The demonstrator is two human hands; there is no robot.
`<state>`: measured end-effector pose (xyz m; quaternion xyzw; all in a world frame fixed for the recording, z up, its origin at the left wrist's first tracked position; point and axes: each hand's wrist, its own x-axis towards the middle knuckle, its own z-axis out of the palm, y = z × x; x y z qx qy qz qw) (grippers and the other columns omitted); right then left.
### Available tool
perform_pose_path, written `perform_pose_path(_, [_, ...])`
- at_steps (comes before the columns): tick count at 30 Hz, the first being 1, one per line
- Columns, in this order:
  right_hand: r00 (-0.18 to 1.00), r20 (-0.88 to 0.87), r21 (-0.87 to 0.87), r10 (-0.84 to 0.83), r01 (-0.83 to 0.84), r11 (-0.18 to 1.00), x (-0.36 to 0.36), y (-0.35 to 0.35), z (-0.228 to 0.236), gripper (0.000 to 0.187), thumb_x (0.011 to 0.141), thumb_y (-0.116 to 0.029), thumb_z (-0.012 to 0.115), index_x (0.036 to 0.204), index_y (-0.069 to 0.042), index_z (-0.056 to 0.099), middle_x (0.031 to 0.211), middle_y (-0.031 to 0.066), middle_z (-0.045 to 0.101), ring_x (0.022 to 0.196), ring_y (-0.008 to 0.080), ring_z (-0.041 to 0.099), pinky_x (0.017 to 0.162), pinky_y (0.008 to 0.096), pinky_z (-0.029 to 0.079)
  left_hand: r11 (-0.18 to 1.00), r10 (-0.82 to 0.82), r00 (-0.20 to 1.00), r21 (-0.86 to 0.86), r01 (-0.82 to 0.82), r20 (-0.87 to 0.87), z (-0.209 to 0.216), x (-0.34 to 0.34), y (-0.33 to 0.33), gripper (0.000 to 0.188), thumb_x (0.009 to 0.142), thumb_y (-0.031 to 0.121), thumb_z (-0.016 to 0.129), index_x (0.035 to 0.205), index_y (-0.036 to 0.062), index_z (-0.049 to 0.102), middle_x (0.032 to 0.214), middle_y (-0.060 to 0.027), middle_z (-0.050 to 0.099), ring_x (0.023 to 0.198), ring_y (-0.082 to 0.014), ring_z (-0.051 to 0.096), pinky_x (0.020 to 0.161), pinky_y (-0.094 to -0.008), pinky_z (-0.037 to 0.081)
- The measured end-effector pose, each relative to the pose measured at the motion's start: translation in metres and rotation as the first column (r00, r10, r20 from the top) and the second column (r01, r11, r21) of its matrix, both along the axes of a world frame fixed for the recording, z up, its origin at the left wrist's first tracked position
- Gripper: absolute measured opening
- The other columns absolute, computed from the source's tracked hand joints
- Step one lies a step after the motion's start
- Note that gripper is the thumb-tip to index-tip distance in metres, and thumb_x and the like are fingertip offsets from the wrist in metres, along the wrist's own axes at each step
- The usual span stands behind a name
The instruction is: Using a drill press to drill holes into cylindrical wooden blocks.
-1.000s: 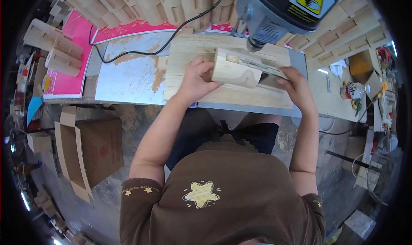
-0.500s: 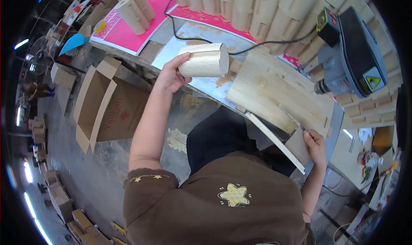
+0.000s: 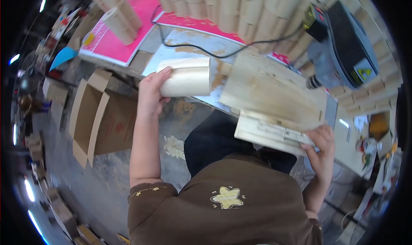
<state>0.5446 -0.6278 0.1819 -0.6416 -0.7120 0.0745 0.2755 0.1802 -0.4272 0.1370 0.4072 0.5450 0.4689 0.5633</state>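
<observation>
My left hand grips a thick pale wooden cylinder by its left end, with the thumb on top. A groove runs along the cylinder's upper side, and it is raised over the near edge of the workbench. My right hand is closed round the right end of a pale flat wooden board with raised strips along it. The board is tilted in front of my lap, at the bench's near edge. Behind it lies a larger wooden panel on the bench.
A grey drill press head with its chuck stands at the right. Grooved wooden cylinders are stacked along the back. A black cable crosses the bench. An open cardboard box sits on the floor at left.
The board in my right hand has turned from edge-on to showing its broad strip-bearing face, and has risen. My left hand has shifted the cylinder slightly left and nearer.
</observation>
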Motion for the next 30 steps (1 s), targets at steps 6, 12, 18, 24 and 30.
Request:
perform_pose_path(6, [0.984,-0.003,0.144,-0.181,0.179,0.973,-0.003,0.007,-0.002,0.029,0.062,-0.006,0.072,0.090,-0.003,0.066,0.088,0.0075,0.061,0.087,0.0274,0.050,0.079,0.0362,0.041,0.977,-0.203,0.978,0.052,0.205,-0.037,0.016,0.057,-0.032,0.023,0.081,0.026,0.069,0.076,0.0046,0.064,0.061,0.0017,0.058,0.048,-0.0019,0.046,0.041,-0.0182,0.033])
perform_pose_path(12, [0.984,-0.105,0.140,-0.142,0.156,0.978,0.017,-0.005,-0.029,0.030,0.064,-0.008,0.074,0.093,-0.005,0.068,0.091,0.0056,0.063,0.089,0.0260,0.050,0.080,0.0346,0.041,0.922,-0.388,0.920,-0.017,0.388,-0.058,0.001,0.107,-0.057,0.026,0.080,0.029,0.070,0.073,0.0053,0.064,0.061,0.0020,0.058,0.049,-0.0017,0.046,0.041,-0.0174,0.034])
perform_pose_path(18, [0.965,-0.210,0.050,-0.157,0.171,0.984,0.022,-0.015,-0.058,0.028,0.066,-0.009,0.075,0.093,-0.005,0.068,0.093,0.0051,0.063,0.089,0.0251,0.050,0.081,0.0342,0.042,0.845,-0.511,0.856,-0.137,0.517,0.074,-0.025,0.152,-0.081,0.030,0.081,0.034,0.069,0.078,0.0044,0.064,0.065,0.0013,0.058,0.053,-0.0034,0.049,0.043,-0.0182,0.037])
perform_pose_path(24, [0.964,-0.144,0.058,-0.223,0.233,0.971,0.041,-0.015,-0.083,0.029,0.066,-0.008,0.074,0.095,-0.005,0.067,0.093,0.0061,0.062,0.089,0.0257,0.051,0.081,0.0352,0.042,0.725,-0.689,0.717,-0.072,0.685,-0.107,-0.046,0.179,-0.075,0.036,0.076,0.030,0.075,0.084,-0.0028,0.062,0.065,0.0042,0.049,0.060,-0.0056,0.042,0.054,-0.0224,0.035])
perform_pose_path(30, [0.969,0.022,0.150,-0.245,0.239,0.959,0.072,0.011,-0.095,0.036,0.066,-0.009,0.074,0.100,-0.005,0.064,0.091,0.0093,0.061,0.089,0.0295,0.053,0.079,0.0375,0.044,0.785,-0.587,0.801,0.160,0.598,-0.112,-0.074,0.203,-0.064,0.049,0.070,0.021,0.079,0.105,-0.0046,0.058,0.080,-0.0033,0.055,0.070,-0.0129,0.051,0.063,-0.0272,0.044])
